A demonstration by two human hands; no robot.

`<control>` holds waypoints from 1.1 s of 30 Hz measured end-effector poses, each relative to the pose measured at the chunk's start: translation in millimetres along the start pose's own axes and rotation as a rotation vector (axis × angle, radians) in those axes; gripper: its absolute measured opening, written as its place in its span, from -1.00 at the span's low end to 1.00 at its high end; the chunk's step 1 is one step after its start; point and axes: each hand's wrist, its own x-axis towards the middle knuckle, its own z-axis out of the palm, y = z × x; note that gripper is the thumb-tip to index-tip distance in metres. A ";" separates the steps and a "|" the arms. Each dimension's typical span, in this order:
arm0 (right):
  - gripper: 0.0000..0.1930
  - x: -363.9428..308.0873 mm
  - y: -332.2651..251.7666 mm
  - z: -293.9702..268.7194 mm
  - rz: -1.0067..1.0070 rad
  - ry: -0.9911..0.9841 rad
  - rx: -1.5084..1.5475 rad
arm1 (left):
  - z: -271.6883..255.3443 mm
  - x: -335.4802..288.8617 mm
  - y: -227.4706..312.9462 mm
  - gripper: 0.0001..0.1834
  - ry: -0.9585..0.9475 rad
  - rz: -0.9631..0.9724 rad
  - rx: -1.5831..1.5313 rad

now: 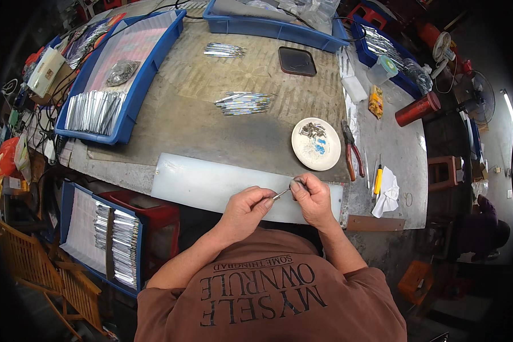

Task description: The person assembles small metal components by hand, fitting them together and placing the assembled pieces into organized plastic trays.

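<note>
Cluttered workshop counter, two hands pinching one thin metal pin above a white board.

Nearest, both forearms rise from the lower edge and bend inward; the left hand and right hand each grip an end of the thin metal pin over the white board. Such fingertip holds look slip-prone: the pin could drop off the counter's near edge. Beyond sit a white plate of small parts, red-handled pliers, a bundle of silvery pins, and blue trays.
</note>
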 end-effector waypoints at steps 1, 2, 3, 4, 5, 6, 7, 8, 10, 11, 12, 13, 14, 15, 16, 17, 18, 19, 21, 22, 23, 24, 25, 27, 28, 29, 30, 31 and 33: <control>-0.87 0.0 0.0 0.0 0.000 -0.001 0.000 | 0.0 -0.1 0.3 -0.86 0.008 0.015 0.023; -0.87 -0.1 0.7 -0.1 0.003 0.001 -0.001 | 0.3 0.0 0.2 -0.86 0.016 0.031 0.047; -0.87 -0.2 1.1 -0.1 0.005 0.002 -0.003 | 0.5 -0.1 0.5 -0.86 0.016 0.031 0.047; -0.87 -0.3 1.3 -0.1 0.005 0.002 -0.003 | 0.8 -0.2 1.0 -0.87 0.016 0.032 0.041; -0.88 -0.4 2.1 -0.1 -0.001 0.004 0.008 | 0.9 0.1 0.7 -0.87 0.015 0.034 0.036; -0.88 -0.5 2.7 0.0 -0.007 0.005 0.019 | 0.7 0.5 0.0 -0.87 0.013 0.034 0.035; -0.88 -0.5 3.4 0.3 -0.006 0.006 0.019 | 0.5 1.0 -0.8 -0.86 0.015 0.039 0.050; -0.88 -0.5 3.1 0.9 -0.012 0.011 0.014 | 0.2 0.6 -0.6 -0.86 0.019 0.044 0.065; -0.88 -0.6 3.1 1.5 -0.019 0.016 0.011 | 0.1 -0.1 0.3 -0.86 0.026 0.050 0.066; -0.88 -0.9 3.8 1.4 -0.019 0.015 0.013 | 0.3 -0.1 0.3 -0.86 0.030 0.057 0.064; -0.88 -1.0 4.1 1.2 -0.019 0.014 0.015 | 0.3 -0.2 0.5 -0.86 0.029 0.058 0.064; -0.88 -1.0 3.6 1.1 -0.019 0.015 0.014 | 0.2 -0.3 0.8 -0.86 0.029 0.060 0.067; -0.87 -1.0 3.2 1.2 -0.017 0.019 0.018 | 0.2 -0.4 0.5 -0.86 0.029 0.062 0.070; -0.87 -1.2 3.3 1.2 -0.016 0.024 0.022 | 0.4 -0.5 0.1 -0.86 0.029 0.062 0.070; -0.87 -1.5 4.5 1.4 -0.016 0.023 0.023 | 0.5 -0.5 -0.3 -0.86 0.025 0.053 0.063; -0.87 -1.9 6.0 1.4 -0.012 0.020 0.020 | 0.7 -0.6 -0.3 -0.87 0.020 0.044 0.056; -0.87 -2.4 6.8 1.4 -0.008 0.017 0.017 | 0.8 -0.6 0.2 -0.87 0.019 0.044 0.056; -0.87 -2.8 6.9 1.5 -0.008 0.018 0.016 | 0.9 -0.5 0.9 -0.87 0.021 0.051 0.070; -0.87 -3.3 5.9 2.2 -0.010 0.014 0.035 | 0.9 -1.1 1.7 -0.87 0.024 0.059 0.085; -0.87 -3.4 5.8 2.1 -0.010 0.014 0.035 | 1.1 -1.3 1.2 -0.87 0.028 0.070 0.086; -0.88 -3.5 6.5 1.8 -0.013 0.005 0.031 | 1.2 -1.3 0.5 -0.87 0.031 0.079 0.086; -0.88 -3.5 6.9 1.6 -0.016 -0.005 0.028 | 1.2 -1.3 0.5 -0.87 0.031 0.079 0.086; -0.88 -3.6 6.9 1.6 -0.016 -0.004 0.027 | 1.0 -1.3 0.7 -0.87 0.033 0.082 0.089; -0.88 -3.5 5.9 1.5 -0.004 -0.012 0.044 | 0.7 -1.2 0.4 -0.87 0.036 0.086 0.092; -0.88 -3.1 4.7 1.6 -0.005 -0.012 0.045 | 0.5 -1.2 -0.2 -0.87 0.036 0.080 0.093; -0.88 -2.6 3.4 1.3 -0.044 -0.029 -0.011 | 0.4 -0.7 -0.7 -0.87 0.035 0.074 0.093; -0.89 -2.1 2.6 1.1 -0.084 -0.046 -0.066 | 0.0 -0.2 -0.2 -0.87 0.034 0.074 0.093; -0.89 -1.9 2.6 0.9 -0.084 -0.046 -0.066 | -0.6 0.4 1.1 -0.87 0.040 0.077 0.103; -0.89 -2.1 2.4 0.4 -0.077 0.010 -0.051 | -2.1 0.9 3.3 -0.87 0.046 0.081 0.117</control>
